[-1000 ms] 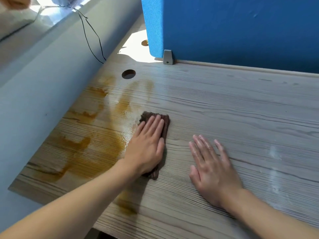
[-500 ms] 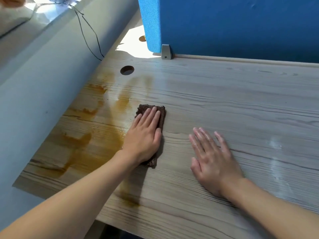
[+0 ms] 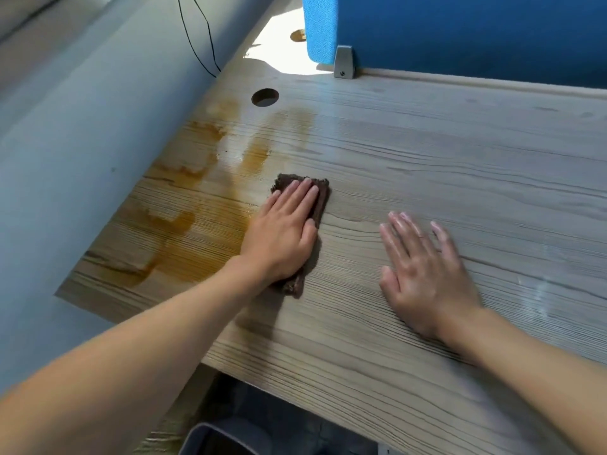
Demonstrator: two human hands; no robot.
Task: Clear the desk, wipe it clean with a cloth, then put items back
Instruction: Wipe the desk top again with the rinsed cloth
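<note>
A folded dark brown cloth lies flat on the light wood-grain desk. My left hand presses on the cloth with straight fingers and covers most of it. To its left a wet orange-brown stain spreads across the desk's left end. My right hand rests flat on the bare desk to the right of the cloth, fingers spread, holding nothing.
A blue partition with a metal bracket stands along the desk's back edge. A round cable hole sits at the back left. A grey wall with a black cable borders the left. A dark bin is below the front edge.
My left hand has slid the cloth a little away from me, towards the back of the desk. My right hand has stayed flat in place. The camera has tilted down.
</note>
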